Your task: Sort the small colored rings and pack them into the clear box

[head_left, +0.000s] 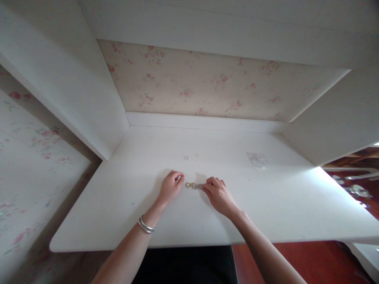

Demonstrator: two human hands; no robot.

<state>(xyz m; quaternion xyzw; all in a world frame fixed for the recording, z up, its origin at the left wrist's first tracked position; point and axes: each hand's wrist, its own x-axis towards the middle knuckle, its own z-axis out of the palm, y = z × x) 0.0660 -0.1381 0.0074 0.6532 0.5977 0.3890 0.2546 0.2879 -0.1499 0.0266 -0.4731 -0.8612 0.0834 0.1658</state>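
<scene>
Three round pieces (194, 185) lie between the left hand (171, 186), pressed together, and right hand (219, 195), pinching the greyish one (199, 186).

The single camera, worn on the person's head, looks forward and down from above the near side of the counter (275, 213). It stands far enough back to frame the counter's full depth, the left hand (171, 185) and right hand (218, 194) small over it, and floral wallpaper (183, 79) beyond it.
</scene>
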